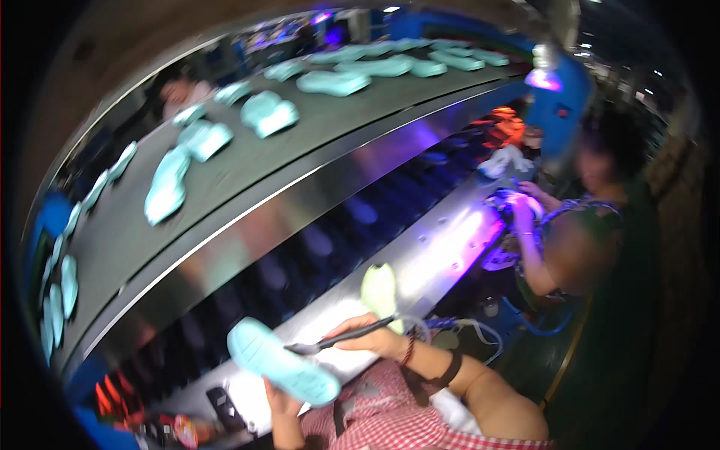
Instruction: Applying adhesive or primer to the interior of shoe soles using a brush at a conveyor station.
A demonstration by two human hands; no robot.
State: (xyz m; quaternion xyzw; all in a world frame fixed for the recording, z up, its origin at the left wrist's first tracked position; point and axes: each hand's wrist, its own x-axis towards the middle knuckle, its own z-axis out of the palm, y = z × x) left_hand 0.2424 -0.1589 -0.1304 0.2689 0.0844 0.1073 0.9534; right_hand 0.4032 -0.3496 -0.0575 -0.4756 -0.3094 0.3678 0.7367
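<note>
A light blue shoe sole [279, 361] is tilted above the metal bench. My left hand [280, 401] grips it from beneath, near its lower edge, with the fingers partly hidden behind it. In my right hand [369, 337] is a black-handled brush [352, 334], held like a pen, its tip at the right edge of the sole's upper face. From the brush's rear end a pale thin tube seems to trail away. Just beyond my right hand lies a yellow-green sole [379, 289] on the bench.
Beyond the bench runs a dark conveyor belt [232, 180] carrying several light blue soles. A metal bench [442, 247] stretches to a co-worker [592, 217] on the right, whose hands are under purple light. A small black object [223, 407] sits lower left, near orange-red items [112, 397].
</note>
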